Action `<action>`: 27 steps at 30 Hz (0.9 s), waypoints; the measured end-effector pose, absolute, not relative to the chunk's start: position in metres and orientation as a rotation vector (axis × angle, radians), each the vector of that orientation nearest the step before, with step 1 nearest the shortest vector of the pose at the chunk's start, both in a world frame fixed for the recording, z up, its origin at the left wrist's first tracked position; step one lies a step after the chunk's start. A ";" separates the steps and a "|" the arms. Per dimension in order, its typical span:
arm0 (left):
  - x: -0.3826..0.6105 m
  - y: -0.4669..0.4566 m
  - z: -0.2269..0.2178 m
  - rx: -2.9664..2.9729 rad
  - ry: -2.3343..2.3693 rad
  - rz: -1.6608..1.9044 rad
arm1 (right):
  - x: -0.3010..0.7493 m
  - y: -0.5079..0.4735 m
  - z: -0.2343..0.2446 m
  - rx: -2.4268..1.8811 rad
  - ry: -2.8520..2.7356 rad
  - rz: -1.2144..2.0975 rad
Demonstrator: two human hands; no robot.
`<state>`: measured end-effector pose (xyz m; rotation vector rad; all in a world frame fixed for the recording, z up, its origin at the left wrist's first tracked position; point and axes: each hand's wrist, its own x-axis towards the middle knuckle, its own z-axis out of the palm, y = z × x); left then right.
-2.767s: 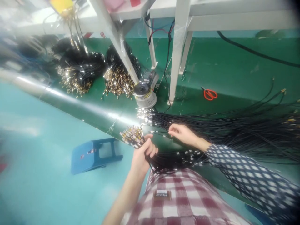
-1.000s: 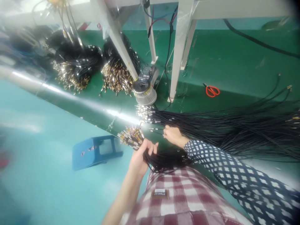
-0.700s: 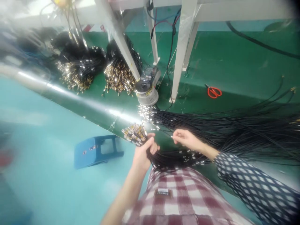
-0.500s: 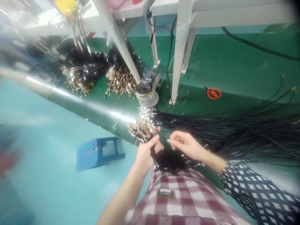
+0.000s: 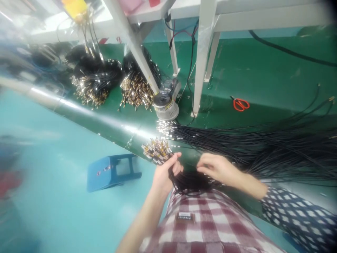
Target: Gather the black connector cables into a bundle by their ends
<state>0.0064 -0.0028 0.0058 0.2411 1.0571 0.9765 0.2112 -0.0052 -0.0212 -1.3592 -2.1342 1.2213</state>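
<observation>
My left hand (image 5: 164, 175) is closed round a bundle of black cables (image 5: 181, 180). Their silver and gold metal ends (image 5: 157, 151) fan out above the fist, and the cables loop down over the checked apron. To the right, my right hand (image 5: 217, 168) has thumb and fingers pinched on what looks like a single black cable, its tip mostly hidden by the fingers. Just beyond both hands, a long spread of loose black cables (image 5: 223, 137) lies on the green bench top, with silver ends (image 5: 165, 128) gathered at its left.
Behind the cables stands a round grey machine (image 5: 167, 109) beside white frame legs (image 5: 200, 63). Orange-handled scissors (image 5: 240, 104) lie on the green surface (image 5: 276, 80). Two more cable bundles (image 5: 137, 88), (image 5: 92, 88) rest further left. A blue stool (image 5: 105, 172) is on the floor.
My right hand has moved right and slightly down, away from the left hand; the silver tip at its fingers no longer shows. My left hand keeps its hold on the bundle.
</observation>
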 end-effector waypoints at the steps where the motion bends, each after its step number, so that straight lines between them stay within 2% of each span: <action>1: 0.004 -0.004 0.004 0.226 1.055 0.987 | 0.221 -0.002 -0.027 -1.366 -2.181 1.289; 4: -0.003 -0.007 -0.002 0.214 1.063 1.006 | 0.234 0.019 -0.047 -1.417 -2.207 1.473; 9: -0.011 -0.010 -0.002 0.287 1.078 1.020 | 0.190 0.063 -0.089 -1.733 -2.133 1.228; 13: -0.009 -0.012 -0.002 0.312 1.000 1.004 | 0.160 0.068 -0.108 -1.736 -2.106 1.244; 17: -0.003 -0.008 -0.004 0.241 1.049 1.046 | 0.169 0.054 -0.084 -1.643 -2.011 1.381; 23: 0.010 0.006 0.006 0.268 1.033 1.012 | 0.209 0.018 -0.029 -1.073 -1.355 2.075; 25: 0.015 0.008 0.012 0.285 1.054 0.982 | 0.215 0.012 -0.019 -1.035 -1.295 2.175; 27: 0.020 0.010 0.016 0.295 1.074 0.964 | 0.210 0.011 -0.009 -1.066 -1.389 2.138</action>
